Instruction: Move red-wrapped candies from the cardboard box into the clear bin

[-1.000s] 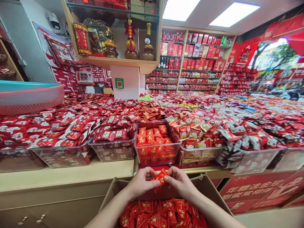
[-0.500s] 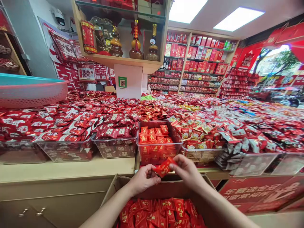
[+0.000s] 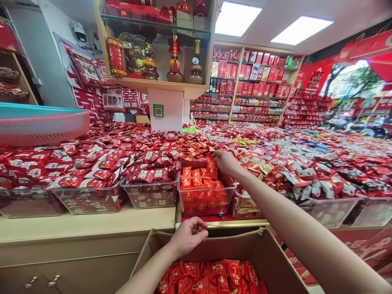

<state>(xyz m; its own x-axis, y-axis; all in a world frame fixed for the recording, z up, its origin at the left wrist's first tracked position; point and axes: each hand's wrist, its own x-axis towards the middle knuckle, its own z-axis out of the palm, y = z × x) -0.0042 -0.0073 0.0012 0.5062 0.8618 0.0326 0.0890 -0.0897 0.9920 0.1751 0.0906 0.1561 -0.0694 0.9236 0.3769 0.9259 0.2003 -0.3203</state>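
Note:
My right hand (image 3: 227, 162) reaches over the clear plastic bin (image 3: 206, 188) and pinches a small red wrapped packet (image 3: 211, 167) with gold lettering by its upper edge. The packet hangs upright at the back of the bin, among similar red packets (image 3: 196, 179) in rows. Below and nearer to me, my left hand (image 3: 190, 237) hovers above the far edge of an open cardboard box (image 3: 272, 253). Its fingers are loosely curled, the thumb is apart from them, and nothing shows between. Many more red packets (image 3: 211, 279) lie inside the box.
Bins of maroon packets (image 3: 150, 192) and gold-and-red packets (image 3: 248, 200) flank the middle bin. A pink basket (image 3: 45, 126) sits at the left. The glass-shelved cabinet (image 3: 159, 83) overhangs the heaped counter. Drawer fronts (image 3: 76, 261) stand left of the box.
Both hands held a red packet between them above the box. The left has let go and stays there, while the right has carried the packet forward and up to the bin.

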